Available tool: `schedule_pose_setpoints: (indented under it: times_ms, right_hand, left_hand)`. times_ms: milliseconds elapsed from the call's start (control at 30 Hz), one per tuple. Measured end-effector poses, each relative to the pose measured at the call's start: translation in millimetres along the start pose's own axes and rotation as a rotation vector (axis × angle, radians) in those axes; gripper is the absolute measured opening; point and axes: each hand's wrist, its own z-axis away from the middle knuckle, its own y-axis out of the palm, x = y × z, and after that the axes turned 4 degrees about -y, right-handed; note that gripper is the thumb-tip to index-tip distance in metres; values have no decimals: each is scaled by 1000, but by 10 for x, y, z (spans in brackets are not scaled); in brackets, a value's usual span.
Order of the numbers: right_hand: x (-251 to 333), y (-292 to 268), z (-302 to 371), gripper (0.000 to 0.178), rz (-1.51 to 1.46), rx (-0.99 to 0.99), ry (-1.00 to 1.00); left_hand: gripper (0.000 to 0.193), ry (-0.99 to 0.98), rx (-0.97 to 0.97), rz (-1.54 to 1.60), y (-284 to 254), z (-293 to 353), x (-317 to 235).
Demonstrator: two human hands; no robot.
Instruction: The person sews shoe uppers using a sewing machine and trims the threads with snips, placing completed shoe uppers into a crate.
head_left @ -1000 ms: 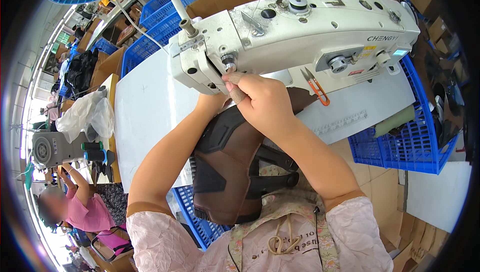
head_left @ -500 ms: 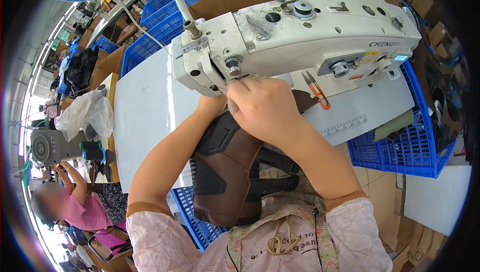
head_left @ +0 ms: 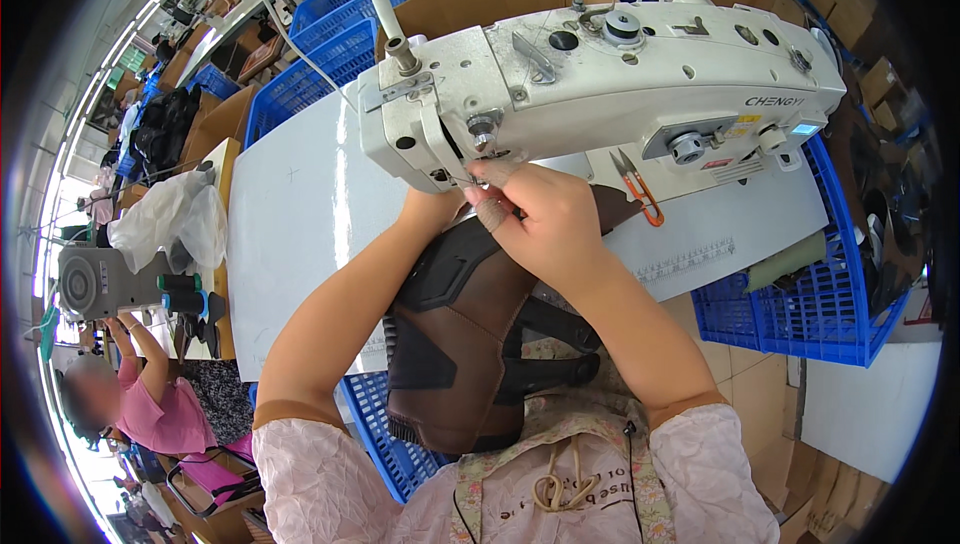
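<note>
A white sewing machine (head_left: 590, 74) spans the table, its needle end at the left. Close under that end, my right hand (head_left: 548, 212) has its fingers bent and pressed together near the needle; a tan wrap covers one finger. What they pinch is too small to make out. My left hand (head_left: 432, 208) reaches in beside it, under the machine head, and its fingertips are hidden. Below both hands hangs a brown and black leather piece (head_left: 455, 334) with stitched seams, black panels and straps, running from the machine down to my lap.
Orange-handled thread snips (head_left: 638, 189) lie on the machine bed right of my right hand. The pale table (head_left: 285, 214) carries a printed ruler along its front edge. Blue crates (head_left: 790, 314) stand at right and below the table. Another person (head_left: 165, 404) sits at a machine at far left.
My right hand has shifted slightly down and right, and its wrapped finger shows more plainly. The view has moved a little. The leather piece stays in place.
</note>
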Motion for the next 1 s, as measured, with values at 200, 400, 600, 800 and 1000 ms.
schedule_pose_setpoints:
  times_ms: [200, 400, 600, 800, 1000]
  right_hand:
    - [-244, -2, 107, 16, -534, 157, 488]
    - [-168, -158, -19, 14, -135, 371, 324]
    - [-240, -63, 39, 12, -134, 168, 164]
    - [-218, -141, -23, 13, -223, 269, 208]
    - [-405, -57, 37, 16, -256, 193, 86]
  left_hand:
    - [33, -8, 119, -103, 81, -84, -314]
    - [35, -92, 143, -129, 19, -44, -515]
    - [40, 55, 132, -379, -5, -44, -531]
    - [40, 48, 147, -351, -17, -36, -527]
    - [37, 96, 82, -331, -2, -26, -597]
